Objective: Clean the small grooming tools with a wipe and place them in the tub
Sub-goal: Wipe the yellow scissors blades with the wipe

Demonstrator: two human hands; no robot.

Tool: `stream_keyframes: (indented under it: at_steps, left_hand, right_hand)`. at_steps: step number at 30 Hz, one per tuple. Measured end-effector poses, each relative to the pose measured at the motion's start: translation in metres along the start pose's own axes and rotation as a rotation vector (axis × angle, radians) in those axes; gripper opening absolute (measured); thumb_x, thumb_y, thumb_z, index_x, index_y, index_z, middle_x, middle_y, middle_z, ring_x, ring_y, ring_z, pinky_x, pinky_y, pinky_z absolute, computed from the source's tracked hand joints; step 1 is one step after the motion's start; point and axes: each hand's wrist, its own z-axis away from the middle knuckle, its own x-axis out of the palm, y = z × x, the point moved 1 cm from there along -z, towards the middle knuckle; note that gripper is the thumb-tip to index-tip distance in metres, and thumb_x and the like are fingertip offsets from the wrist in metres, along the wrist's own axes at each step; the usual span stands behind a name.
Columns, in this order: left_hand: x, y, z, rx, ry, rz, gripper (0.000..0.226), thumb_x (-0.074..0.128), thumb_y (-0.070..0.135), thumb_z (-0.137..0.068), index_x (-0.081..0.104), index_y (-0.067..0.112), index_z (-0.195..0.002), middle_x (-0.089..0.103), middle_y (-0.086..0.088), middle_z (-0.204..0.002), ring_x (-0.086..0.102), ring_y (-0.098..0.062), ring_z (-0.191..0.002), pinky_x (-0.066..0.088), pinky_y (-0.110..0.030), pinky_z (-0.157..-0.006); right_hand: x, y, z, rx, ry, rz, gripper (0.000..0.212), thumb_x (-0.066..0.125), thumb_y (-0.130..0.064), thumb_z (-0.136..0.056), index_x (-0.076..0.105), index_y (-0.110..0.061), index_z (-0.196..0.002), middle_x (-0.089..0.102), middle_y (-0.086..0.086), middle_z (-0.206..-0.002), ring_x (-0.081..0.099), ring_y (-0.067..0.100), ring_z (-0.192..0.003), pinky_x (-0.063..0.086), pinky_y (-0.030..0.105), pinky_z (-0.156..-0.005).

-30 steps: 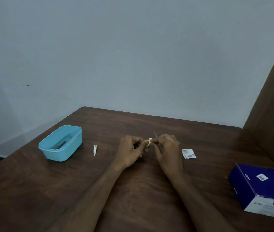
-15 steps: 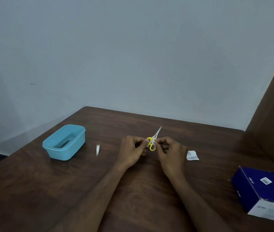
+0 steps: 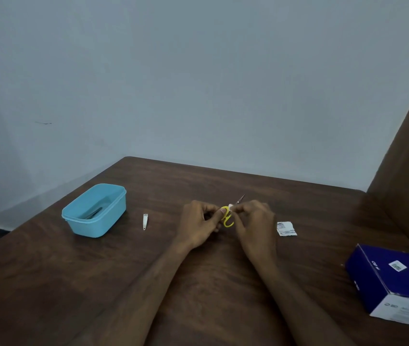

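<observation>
Since half a second ago, the right hand (image 3: 254,218) has slid up to the blade base, covering more of the steel. The yellow-handled scissors (image 3: 227,217) sit just above mid-table, long axis slanting, tips pointing up-right and away. The left hand (image 3: 198,223) grips the handle loops; the right fingers pinch a white wipe (image 3: 230,206) round the blades, mostly hidden. A nail clipper (image 3: 145,221) lies left, before the blue tub (image 3: 108,221), whose dark contents are unclear. A torn sachet (image 3: 285,229) lies right.
</observation>
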Motion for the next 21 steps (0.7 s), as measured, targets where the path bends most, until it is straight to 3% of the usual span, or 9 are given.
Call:
stream_keyframes:
  at_steps: [3,8,15,21]
  left_hand:
    - [-0.001,-0.001,0.000,-0.008,-0.005,0.035,0.026,0.073,0.032,-0.101,0.084,0.017,-0.084,0.078,0.001,-0.068,0.078,-0.018,-0.063,0.066,-0.046,-0.067]
    - [0.000,0.001,0.001,-0.009,-0.037,0.039,0.023,0.069,0.027,-0.104,0.085,0.013,-0.093,0.078,-0.002,-0.068,0.076,-0.017,-0.061,0.063,-0.031,-0.064]
    - [0.001,0.005,-0.005,-0.049,0.022,0.127,0.031,0.064,0.021,-0.107,0.080,0.010,-0.083,0.076,-0.006,-0.068,0.070,-0.006,-0.057,0.055,-0.020,-0.058]
    - [0.004,0.007,-0.004,-0.020,-0.030,0.116,0.030,0.060,0.018,-0.109,0.076,0.007,-0.086,0.073,-0.002,-0.066,0.070,-0.005,-0.056,0.053,-0.016,-0.058]
  right_hand:
    - [0.004,-0.005,0.003,-0.055,-0.083,-0.021,0.020,0.087,-0.001,-0.079,0.080,-0.017,-0.088,0.073,0.002,-0.085,0.064,0.028,-0.084,0.031,0.019,-0.070]
    - [-0.005,0.003,-0.006,0.002,0.016,0.000,0.017,0.087,-0.001,-0.080,0.079,-0.015,-0.085,0.074,0.002,-0.086,0.065,0.030,-0.083,0.030,0.020,-0.071]
    - [0.005,-0.009,0.003,-0.154,-0.117,0.020,0.024,0.088,0.000,-0.074,0.080,-0.016,-0.089,0.073,0.001,-0.089,0.062,0.029,-0.085,0.029,0.015,-0.075]
    - [0.001,-0.002,-0.005,-0.059,0.031,0.116,0.011,0.082,-0.011,-0.085,0.078,-0.019,-0.091,0.073,-0.002,-0.094,0.060,0.030,-0.087,0.043,0.034,-0.072]
